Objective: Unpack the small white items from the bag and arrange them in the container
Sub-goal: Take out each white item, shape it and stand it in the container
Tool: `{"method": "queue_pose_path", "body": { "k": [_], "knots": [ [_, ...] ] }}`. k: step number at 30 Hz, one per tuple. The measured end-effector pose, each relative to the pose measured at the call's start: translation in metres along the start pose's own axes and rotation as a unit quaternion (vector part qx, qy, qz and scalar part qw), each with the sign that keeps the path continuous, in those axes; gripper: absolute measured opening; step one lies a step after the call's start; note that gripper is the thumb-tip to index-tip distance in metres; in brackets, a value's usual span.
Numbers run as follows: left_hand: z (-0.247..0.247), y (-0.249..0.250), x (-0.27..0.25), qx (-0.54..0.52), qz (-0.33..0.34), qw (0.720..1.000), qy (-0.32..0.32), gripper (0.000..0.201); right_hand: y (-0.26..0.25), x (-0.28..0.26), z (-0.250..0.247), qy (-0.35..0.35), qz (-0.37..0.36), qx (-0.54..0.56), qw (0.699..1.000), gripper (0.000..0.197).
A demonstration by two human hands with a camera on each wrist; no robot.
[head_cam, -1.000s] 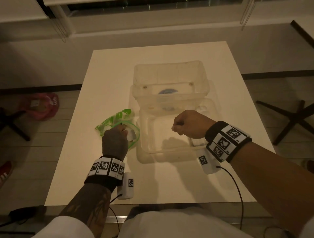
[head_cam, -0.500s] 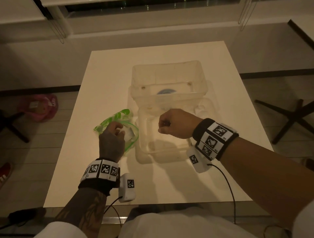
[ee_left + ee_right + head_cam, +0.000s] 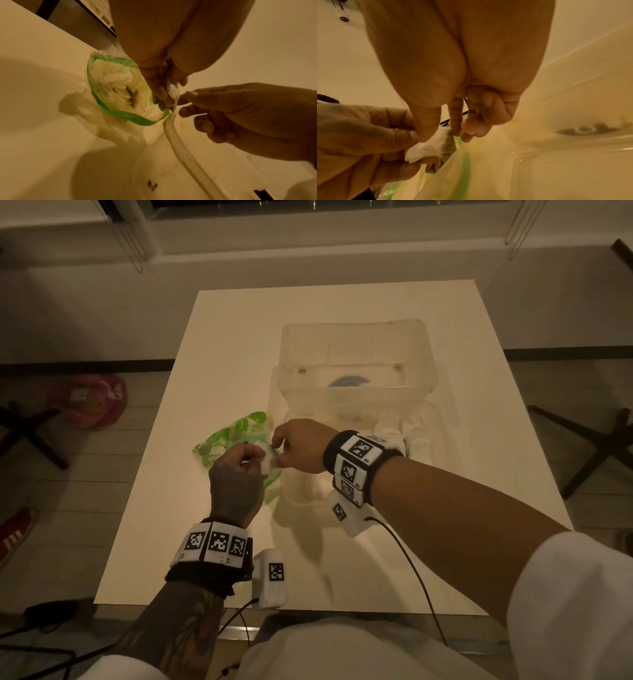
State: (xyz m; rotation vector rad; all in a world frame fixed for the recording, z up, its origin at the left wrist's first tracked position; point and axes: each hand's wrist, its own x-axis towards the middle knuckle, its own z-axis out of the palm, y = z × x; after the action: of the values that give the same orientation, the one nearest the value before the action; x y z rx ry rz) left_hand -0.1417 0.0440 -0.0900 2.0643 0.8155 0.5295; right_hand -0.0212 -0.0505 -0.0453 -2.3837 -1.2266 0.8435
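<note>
Left hand (image 3: 236, 484) pinching a small crumpled white item (image 3: 433, 143) above a crinkly green-rimmed plastic bag (image 3: 118, 94), right hand (image 3: 301, 446) pinching its other edge, clear rigid container (image 3: 352, 364) at two o'clock, pale smooth bench (image 3: 222, 337).

Dim, warm yellowish light from where I watch. Pale square worktop (image 3: 342, 313) in centre. Light plank floor (image 3: 68, 474) around it. Window sill (image 3: 308, 244) along far wall. Pink bag (image 3: 89, 400) on floor left; dark chair base (image 3: 596, 440) right.
</note>
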Motion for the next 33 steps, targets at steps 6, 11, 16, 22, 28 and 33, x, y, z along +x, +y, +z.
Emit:
{"method": "queue_pose_path", "body": {
  "k": [6, 11, 16, 22, 28, 33],
  "knots": [
    [-0.002, 0.002, 0.000, -0.013, 0.033, 0.999, 0.012, 0.025, -0.003, 0.007, 0.001, 0.029, 0.003, 0.053, 0.998, 0.027],
    [-0.002, 0.009, -0.004, 0.018, 0.017, 1.000, 0.018, 0.015, 0.000, 0.006, -0.002, 0.032, -0.002, 0.077, 0.997, 0.028],
    [0.003, 0.002, -0.005, 0.094, -0.022, 0.995, 0.004, 0.021, 0.004, 0.007, -0.002, 0.042, -0.003, 0.077, 0.996, 0.015],
    [0.009, 0.001, -0.004, 0.196, -0.077, 0.976, -0.065, 0.027, 0.018, 0.001, -0.007, 0.059, 0.014, 0.114, 0.992, 0.013],
    [0.013, -0.008, -0.001, 0.266, -0.097, 0.951, -0.125, 0.037, 0.036, -0.018, -0.018, 0.082, 0.038, 0.170, 0.981, 0.010],
    [0.007, 0.004, -0.010, 0.262, -0.052, 0.961, -0.073, 0.037, 0.051, -0.039, -0.029, 0.117, 0.056, 0.236, 0.963, 0.008]
  ]
}}
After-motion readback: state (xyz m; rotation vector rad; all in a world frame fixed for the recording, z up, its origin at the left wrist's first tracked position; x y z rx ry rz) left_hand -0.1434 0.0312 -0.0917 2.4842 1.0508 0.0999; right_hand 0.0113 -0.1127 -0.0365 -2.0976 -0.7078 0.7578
